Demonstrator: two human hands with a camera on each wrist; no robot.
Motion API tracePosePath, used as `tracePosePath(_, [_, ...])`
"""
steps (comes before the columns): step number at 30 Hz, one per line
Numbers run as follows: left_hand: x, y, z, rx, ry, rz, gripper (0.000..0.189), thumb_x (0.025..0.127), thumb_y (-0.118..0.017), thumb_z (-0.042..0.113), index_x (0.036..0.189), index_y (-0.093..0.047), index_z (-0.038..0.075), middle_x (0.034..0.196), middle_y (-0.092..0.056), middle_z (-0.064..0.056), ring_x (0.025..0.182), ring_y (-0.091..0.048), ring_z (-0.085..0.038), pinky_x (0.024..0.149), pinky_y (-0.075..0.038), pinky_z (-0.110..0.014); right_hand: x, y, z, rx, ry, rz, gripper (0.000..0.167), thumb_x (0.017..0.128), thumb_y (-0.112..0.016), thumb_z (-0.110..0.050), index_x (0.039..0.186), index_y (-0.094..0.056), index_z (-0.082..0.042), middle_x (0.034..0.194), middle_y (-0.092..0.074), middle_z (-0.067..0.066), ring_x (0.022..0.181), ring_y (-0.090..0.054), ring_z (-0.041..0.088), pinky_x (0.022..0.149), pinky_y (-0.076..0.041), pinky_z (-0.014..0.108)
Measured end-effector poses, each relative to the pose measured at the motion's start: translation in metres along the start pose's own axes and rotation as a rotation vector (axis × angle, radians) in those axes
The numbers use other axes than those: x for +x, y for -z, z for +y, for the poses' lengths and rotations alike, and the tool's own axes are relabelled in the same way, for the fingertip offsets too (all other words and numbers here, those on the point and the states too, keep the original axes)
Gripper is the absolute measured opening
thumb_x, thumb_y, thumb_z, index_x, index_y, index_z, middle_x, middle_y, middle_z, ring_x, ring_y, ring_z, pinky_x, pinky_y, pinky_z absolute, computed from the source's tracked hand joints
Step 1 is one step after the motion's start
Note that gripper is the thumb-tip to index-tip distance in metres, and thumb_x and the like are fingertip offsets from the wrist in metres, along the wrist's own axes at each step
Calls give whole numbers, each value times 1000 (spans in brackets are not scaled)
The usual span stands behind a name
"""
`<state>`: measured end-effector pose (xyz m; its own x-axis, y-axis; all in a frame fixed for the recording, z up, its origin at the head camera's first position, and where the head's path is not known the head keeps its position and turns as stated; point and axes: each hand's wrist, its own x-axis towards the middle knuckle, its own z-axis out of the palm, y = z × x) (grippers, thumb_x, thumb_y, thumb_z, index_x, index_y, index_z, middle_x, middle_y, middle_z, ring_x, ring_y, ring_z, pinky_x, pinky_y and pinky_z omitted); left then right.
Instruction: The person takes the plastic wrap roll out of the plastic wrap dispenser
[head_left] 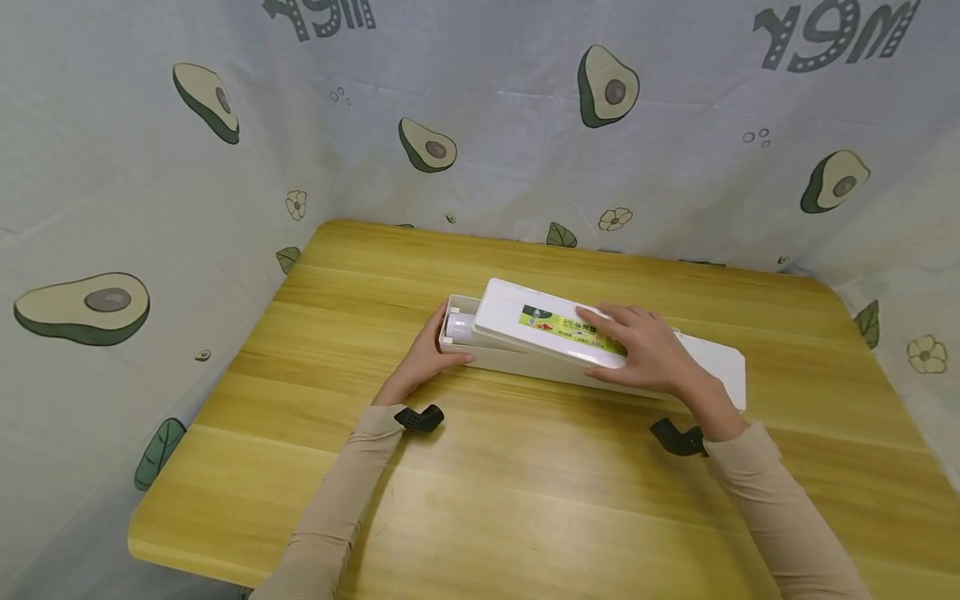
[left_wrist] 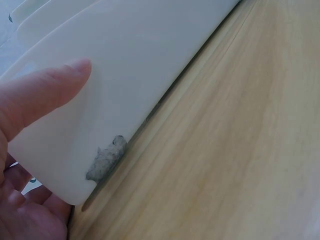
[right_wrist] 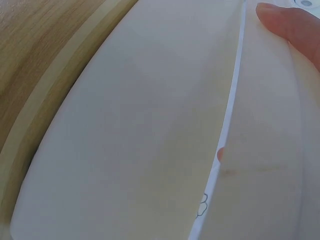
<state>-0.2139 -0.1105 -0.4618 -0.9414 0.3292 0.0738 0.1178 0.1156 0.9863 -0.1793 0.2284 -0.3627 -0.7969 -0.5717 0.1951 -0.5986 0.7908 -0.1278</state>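
Note:
A long white plastic box [head_left: 498, 360] lies on the table, its left end uncovered. Inside that end shows part of a pale roll [head_left: 459, 327]. The white lid [head_left: 501, 307] sits skewed over the box, shifted right, and carries a green and yellow label [head_left: 558, 325]. My left hand [head_left: 426, 360] grips the box's left end, thumb along the front wall. In the left wrist view a grey patch [left_wrist: 106, 160] marks the box's lower edge. My right hand [head_left: 651, 350] holds the lid across its width, thumb at the front edge. A narrow gap separates lid [right_wrist: 265, 125] and box [right_wrist: 130, 130] in the right wrist view.
The wood-grain table [head_left: 480, 483] extends around the box on all sides. Behind it and at both sides hangs a pale curtain [head_left: 510, 108] printed with avocados. Black camera mounts [head_left: 422, 418] sit at both wrists.

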Motion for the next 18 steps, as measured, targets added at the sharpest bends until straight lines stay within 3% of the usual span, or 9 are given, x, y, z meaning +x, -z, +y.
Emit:
tracePosePath(13, [0,0,-2,2,4,3,100,74,-74,-2,151,-14,19,141,-40,-16,119,-46,-28,99,-41,-35,-7,0,4,-7,-28,3,83,71,-75,-45,143,-40,-25,135,-51,18,117,-49,39,89,-37,60])
tracePosePath(18, [0,0,-1,-10,17,-3,102,74,-74,-2,152,-11,17,145,-36,-17,122,-43,-31,102,-39,-40,-10,0,5,-7,-37,0,83,72,-74,-45,144,-38,-25,136,-50,18,118,-48,39,88,-37,59])
